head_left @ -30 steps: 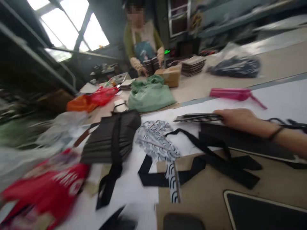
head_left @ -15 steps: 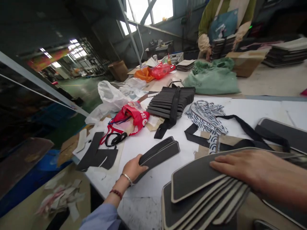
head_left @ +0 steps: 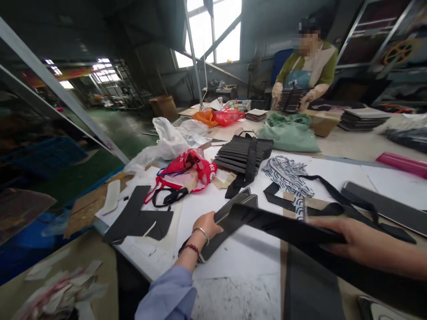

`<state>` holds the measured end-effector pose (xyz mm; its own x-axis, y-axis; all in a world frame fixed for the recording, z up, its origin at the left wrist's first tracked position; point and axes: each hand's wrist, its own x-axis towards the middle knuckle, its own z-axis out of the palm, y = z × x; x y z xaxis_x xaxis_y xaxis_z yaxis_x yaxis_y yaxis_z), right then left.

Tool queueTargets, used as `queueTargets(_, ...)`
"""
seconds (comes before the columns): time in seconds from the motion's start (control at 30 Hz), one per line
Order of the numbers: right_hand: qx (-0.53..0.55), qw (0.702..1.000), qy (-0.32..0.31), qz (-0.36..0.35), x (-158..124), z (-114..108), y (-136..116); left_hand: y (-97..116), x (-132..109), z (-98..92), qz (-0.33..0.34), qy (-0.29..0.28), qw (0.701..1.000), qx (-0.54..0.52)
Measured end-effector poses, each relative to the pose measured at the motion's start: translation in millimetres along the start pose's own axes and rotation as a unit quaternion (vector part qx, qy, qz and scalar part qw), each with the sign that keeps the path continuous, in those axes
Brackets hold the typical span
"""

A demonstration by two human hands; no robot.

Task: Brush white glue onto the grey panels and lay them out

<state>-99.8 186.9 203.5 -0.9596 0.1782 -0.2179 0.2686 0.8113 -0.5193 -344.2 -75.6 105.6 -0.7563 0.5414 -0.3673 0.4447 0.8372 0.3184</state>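
My left hand (head_left: 207,226) is closed on the near end of a small stack of dark grey panels with pale edges (head_left: 238,218), held tilted over the white-covered table. My right hand (head_left: 350,240) grips a long black panel piece (head_left: 267,224), thumb below and fingers above. Its left end overlaps the panels in my left hand; whether they touch, I cannot tell. How many layers the right hand holds does not show. Beneath it another flat dark panel (head_left: 310,284) lies on the table. A black strap (head_left: 343,195) and a patterned strip (head_left: 287,173) lie beyond.
A strapped bundle of black panels (head_left: 242,153) rests mid-table beside a red bag (head_left: 190,171). Dark offcuts (head_left: 140,218) lie at the left edge. Across the table a person (head_left: 305,75) holds a stack of panels, behind a green bag (head_left: 288,133).
The fanned panel stack under my right hand is no longer seen there; that hand now holds a long black piece reaching left. My left hand and its panels appear farther right in view.
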Motion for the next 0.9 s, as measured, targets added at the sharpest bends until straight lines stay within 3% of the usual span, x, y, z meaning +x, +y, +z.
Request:
queueTargets(0.07,0.144,0.982,0.004,0.118,-9,4,10,-1,3,-1.8,-0.004,0.001,1.000,-0.007)
queueTargets(0.17,0.338,0.901,0.045,0.266,-14,23,3,-1,5,-1.5,-0.009,0.005,1.000,-0.010)
queueTargets(0.23,0.410,0.854,0.080,0.310,-8,43,-13,-1,4,-0.1,-0.009,0.006,1.000,-0.010)
queueTargets(0.3,0.425,0.836,0.112,0.329,6,68,-31,0,3,1.3,-0.006,0.004,1.000,-0.007)
queueTargets(0.4,0.401,0.839,0.160,0.332,37,110,-57,2,1,3.0,0.003,0.002,1.000,-0.002)
queueTargets(0.57,0.435,0.818,0.181,0.331,89,165,-95,4,-3,6.9,0.024,0.006,1.000,0.002)
queueTargets(0.77,0.510,0.777,0.151,0.337,134,181,-127,4,-5,0.1,0.050,-0.011,0.998,-0.043)
queueTargets(0.9,0.568,0.742,0.140,0.327,143,183,-128,1,-2,-2.1,0.100,-0.061,0.974,-0.192)
